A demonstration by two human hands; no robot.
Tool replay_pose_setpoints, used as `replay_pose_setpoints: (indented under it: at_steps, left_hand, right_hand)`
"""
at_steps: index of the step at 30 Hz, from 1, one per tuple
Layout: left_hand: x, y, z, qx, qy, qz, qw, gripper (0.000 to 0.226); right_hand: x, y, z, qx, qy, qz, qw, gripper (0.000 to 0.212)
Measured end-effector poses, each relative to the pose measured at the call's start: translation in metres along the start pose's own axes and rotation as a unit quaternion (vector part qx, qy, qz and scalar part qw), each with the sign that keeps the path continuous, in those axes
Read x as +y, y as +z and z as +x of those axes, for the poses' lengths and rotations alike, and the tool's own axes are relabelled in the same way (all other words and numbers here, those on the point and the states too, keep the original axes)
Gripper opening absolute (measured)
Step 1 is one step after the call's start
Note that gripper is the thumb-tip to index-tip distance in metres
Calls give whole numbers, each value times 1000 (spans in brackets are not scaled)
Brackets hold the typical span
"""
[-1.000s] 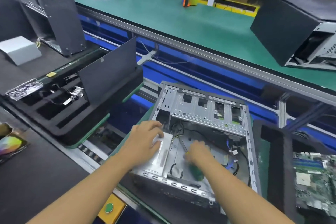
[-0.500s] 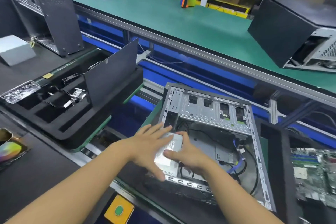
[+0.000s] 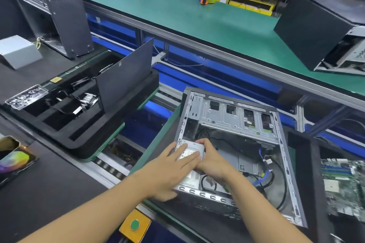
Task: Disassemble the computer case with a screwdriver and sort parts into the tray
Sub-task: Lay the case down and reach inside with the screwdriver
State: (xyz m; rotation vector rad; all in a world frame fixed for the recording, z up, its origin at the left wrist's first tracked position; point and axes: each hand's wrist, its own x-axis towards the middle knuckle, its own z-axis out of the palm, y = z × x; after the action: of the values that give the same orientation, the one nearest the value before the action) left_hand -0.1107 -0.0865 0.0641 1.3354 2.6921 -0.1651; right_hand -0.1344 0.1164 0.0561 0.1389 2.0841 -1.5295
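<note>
1. Head view, near centre: the computer case (image 3: pixel 233 122) lies on its side with its open side up, on a green pallet between the near black bench and the far green bench (image 3: pixel 197 19).
2. A silver box (image 3: pixel 189 153) sits in the near left corner of the case, against the left wall.
3. The left hand (image 3: pixel 171 171) lies flat on top of the silver box, its fingers straight and spread and grasping nothing. Its thumb hangs over the near edge of the case.
4. The right hand (image 3: pixel 212 162) is just right of the left hand and touches it. Its fingers curl over the far right corner of the silver box and grasp it.
5. Black and blue cables (image 3: pixel 264 177) lie loose on the case floor, right of the hands.
6. The black foam tray (image 3: pixel 79 144) sits to the left, well apart from the case. Cables lie in its slots and a dark panel (image 3: pixel 126 77) stands upright at its right end.
7. A second tray at the right edge holds a green circuit board (image 3: pixel 343 183).
8. A yellow box with a green button (image 3: pixel 135 225) sits at the near edge, between the forearms.
</note>
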Motion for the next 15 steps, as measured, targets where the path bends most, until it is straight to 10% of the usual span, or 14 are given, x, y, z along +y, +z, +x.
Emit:
replay_pose_setpoints:
  at_steps: [11,15]
  left_hand:
    - [8,12,-20,77,9,49,996,89]
    - [18,17,-8,34,-52,55,997,121]
  right_hand:
    - [15,0,-3,79,-69,-25,994,47]
    - [21,0,1,63,-12,11,998,52]
